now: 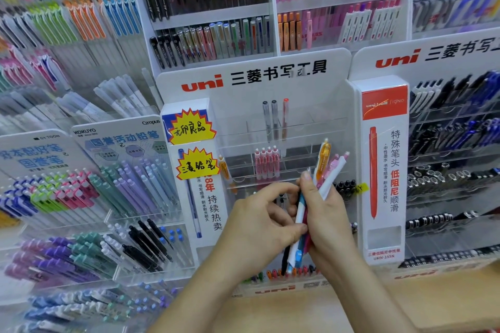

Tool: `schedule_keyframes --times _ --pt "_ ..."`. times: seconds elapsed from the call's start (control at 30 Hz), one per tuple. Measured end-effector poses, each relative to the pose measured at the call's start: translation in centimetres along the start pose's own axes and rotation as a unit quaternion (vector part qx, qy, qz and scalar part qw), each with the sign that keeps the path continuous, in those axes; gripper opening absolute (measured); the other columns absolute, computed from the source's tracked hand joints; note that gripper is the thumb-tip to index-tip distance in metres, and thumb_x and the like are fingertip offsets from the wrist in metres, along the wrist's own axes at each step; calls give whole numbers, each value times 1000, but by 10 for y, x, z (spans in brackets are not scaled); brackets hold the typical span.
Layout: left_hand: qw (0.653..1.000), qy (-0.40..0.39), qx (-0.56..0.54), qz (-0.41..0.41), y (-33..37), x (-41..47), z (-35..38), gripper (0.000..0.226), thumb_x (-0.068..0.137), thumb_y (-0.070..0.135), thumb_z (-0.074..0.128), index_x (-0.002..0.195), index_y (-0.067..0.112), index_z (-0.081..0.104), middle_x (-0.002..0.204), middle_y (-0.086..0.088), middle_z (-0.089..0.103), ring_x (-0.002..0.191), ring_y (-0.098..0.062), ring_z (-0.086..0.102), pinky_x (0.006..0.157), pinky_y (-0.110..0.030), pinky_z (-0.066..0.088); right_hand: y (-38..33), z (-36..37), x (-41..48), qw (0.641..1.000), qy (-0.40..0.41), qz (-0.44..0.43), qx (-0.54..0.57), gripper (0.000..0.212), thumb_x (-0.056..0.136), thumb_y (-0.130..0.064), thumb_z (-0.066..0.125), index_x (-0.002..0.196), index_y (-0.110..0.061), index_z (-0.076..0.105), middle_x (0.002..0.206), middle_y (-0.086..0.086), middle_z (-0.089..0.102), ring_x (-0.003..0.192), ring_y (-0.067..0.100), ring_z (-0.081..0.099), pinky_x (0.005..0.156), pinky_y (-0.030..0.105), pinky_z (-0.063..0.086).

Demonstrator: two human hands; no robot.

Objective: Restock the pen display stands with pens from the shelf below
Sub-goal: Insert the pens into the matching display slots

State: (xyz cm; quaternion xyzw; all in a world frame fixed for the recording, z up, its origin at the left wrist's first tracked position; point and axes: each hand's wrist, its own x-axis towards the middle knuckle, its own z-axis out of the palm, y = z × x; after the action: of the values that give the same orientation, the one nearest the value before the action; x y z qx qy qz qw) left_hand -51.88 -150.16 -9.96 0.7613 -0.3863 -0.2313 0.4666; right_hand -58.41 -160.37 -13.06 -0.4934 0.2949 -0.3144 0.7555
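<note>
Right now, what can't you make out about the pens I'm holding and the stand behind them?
Head view only:
- pen bundle: count hidden; left hand and right hand wrap its middle.
- uni stand: bottom rows hidden behind both hands.
- yellow tag: writing too small to read.
- lower-left pens: blurred.

Place: stationery shop.
Landmark: branded uni display stand (243, 100), clear tiers.
Left of it: Kokuyo pencil stand (116, 130).
On its left edge: yellow handwritten tags (192, 128).
</note>
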Motion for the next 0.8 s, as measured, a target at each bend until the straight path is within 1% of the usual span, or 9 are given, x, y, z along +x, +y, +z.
schedule_keyframes --times 0.1,0.2,0.33,0.4,0.47,0.63,0.67,0.73,0.8 --pt "996 -34 -79 -37 0 -2 0 53 77 7 78 119 35 61 71 -2 72 63 -9 67 66 -25 55 -2 -2 2 1000 11 -1 -9 35 94 -43 54 91 -8 57 66 8 48 58 16 52 54 29 49" --pt "979 -52 -188 -62 1 -5 -1 60 77 0 76 126 28 58 71 -8 70 65 -17 68 65 -29 57 -9 -11 6 1000 -6 -4 -12 31 96 -37 55 79 -10 56 57 2 47 48 14 45 46 26 41" --pt "963 -45 -258 -61 -2 -10 -7 72 76 -1 74 133 35 49 70 -8 68 63 -17 65 62 -28 55 -17 -27 7 989 -140 44 3 18 88 -24 63 91 -8 57 74 11 59 45 12 41 40 21 34" --pt "963 -33 -264 -48 -3 -10 -9 78 76 1 74 136 41 45 73 -11 68 66 -22 65 65 -32 56 -15 -31 3 976 -204 76 -23 21 85 -25 70 92 -9 58 67 9 57 42 11 40 38 20 33" --pt "969 -23 -243 -37 -6 -8 -10 80 77 3 74 137 45 42 77 -15 70 71 -27 67 69 -35 57 -11 -30 -3 967 -235 94 -25 21 84 -22 71 93 -7 59 53 6 48 39 10 37 38 18 31" --pt "990 -47 -126 -31 -14 -9 -8 63 88 12 67 133 51 47 89 -15 64 83 -32 65 78 -34 57 -10 -22 -7 978 -195 78 -7 22 77 -18 72 88 -3 60 51 6 43 40 10 37 37 19 31" --pt "992 -49 -115 -28 -14 -10 -7 58 91 14 64 132 52 48 91 -15 61 82 -30 63 77 -32 56 -10 -19 -7 981 -179 70 0 24 76 -18 72 89 -3 60 52 5 43 40 10 37 37 20 32" --pt "993 -36 -112 -22 -14 -11 -7 52 92 14 63 130 48 52 86 -7 57 74 -17 58 72 -23 52 -8 -15 -6 988 -144 54 26 24 76 -16 71 90 -2 58 51 3 42 40 10 38 37 20 32" --pt "990 -28 -135 -27 -12 -13 -9 49 86 11 70 125 38 58 82 -1 58 66 -8 57 64 -16 49 -6 -11 -6 991 -116 44 52 22 77 -16 71 87 -3 56 50 3 43 40 11 39 36 20 33"
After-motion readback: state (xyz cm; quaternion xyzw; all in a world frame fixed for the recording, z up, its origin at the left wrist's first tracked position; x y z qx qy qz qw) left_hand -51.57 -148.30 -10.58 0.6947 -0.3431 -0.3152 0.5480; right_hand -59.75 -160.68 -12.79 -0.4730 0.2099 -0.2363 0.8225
